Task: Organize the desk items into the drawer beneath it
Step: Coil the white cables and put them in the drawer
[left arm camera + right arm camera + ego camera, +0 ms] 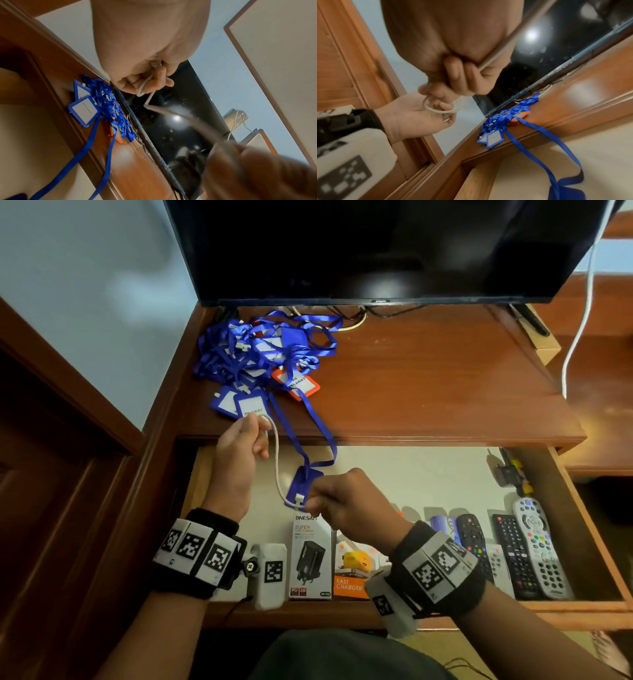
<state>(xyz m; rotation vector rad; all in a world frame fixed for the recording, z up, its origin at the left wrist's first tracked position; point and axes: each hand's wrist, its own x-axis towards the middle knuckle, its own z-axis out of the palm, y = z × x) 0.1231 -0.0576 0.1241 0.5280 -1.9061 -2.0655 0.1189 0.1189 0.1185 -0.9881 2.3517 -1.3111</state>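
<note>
Above the open drawer (582, 525), both hands hold 1 white cable (276, 463): the left hand (239, 446) grips a coiled loop at the worktop (428, 378) front edge, fingers curled round it; the right hand (346, 501) pinches the plug end over a blue badge holder (301, 484). Its lanyard trails over the edge from the blue pile (260, 354) at the worktop's back left. Charger boxes (310, 556) and remotes (534, 546) line the drawer's front wall; bare lining lies behind them.

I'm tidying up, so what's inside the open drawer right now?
In the drawer: remotes, two charger boxes, a black adapter and one blue badge holder. The hands hide whatever lies beneath them.
</note>
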